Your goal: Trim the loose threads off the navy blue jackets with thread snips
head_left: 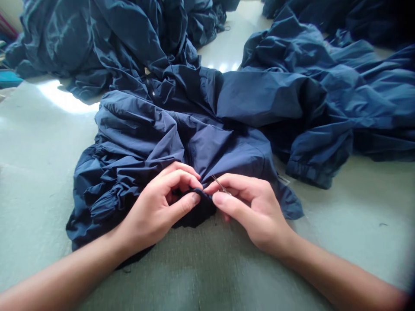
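A dark blue garment [223, 147] lies crumpled on the pale table in front of me. My left hand [165, 203] pinches its near edge between thumb and fingers. Close beside it on the right, my right hand [249, 203] is closed around a small thin metal tool [221, 185], whose narrow end sticks out up and to the left above the fingers. The right fingertips are also at the garment's edge, almost touching the left ones. Which part of the edge lies between them is too small to tell.
More dark blue garments are heaped at the back left [81, 39] and along the right [366, 86], some touching the near garment. The pale table [356, 229] shows around them. A teal item [9, 79] sits at the far left edge.
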Demonstrator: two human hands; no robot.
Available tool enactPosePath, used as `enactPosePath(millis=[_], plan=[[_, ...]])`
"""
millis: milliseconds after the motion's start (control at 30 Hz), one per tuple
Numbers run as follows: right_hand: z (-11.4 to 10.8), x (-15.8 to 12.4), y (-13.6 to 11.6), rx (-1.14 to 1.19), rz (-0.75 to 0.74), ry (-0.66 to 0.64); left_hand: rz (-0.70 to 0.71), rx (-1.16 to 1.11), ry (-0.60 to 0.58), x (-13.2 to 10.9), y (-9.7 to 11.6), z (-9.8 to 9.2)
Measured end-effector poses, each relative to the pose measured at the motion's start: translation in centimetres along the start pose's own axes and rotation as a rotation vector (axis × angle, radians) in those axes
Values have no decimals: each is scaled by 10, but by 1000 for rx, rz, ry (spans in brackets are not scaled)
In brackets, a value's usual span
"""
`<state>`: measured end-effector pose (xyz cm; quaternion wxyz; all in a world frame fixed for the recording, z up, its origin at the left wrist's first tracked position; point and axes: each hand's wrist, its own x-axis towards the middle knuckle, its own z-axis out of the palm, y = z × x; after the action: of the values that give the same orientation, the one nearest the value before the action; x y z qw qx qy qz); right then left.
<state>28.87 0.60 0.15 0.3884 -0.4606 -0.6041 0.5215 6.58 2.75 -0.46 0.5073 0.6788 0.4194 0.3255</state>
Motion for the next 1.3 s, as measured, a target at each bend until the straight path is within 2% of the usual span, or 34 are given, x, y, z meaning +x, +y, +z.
enactPosePath(millis=[167, 267, 333, 533, 933, 1300], plan=[[-2, -5, -5, -221, -125, 50, -19, -14, 37, 1, -1, 0], [0, -6, -7, -336, -177, 28, -41, -32, 67, 2, 0, 0], [3, -6, -7, -394, -198, 6, -48, -31, 75, 3, 1, 0], [6, -4, -2, -547, -241, 59, -25, 62, 89, 3, 3, 0], [6, -5, 4, -596, -260, 2, -29, 59, 57, 3, 4, 1], [8, -5, 3, -611, -257, 7, -9, 63, 67, 2, 3, 1]])
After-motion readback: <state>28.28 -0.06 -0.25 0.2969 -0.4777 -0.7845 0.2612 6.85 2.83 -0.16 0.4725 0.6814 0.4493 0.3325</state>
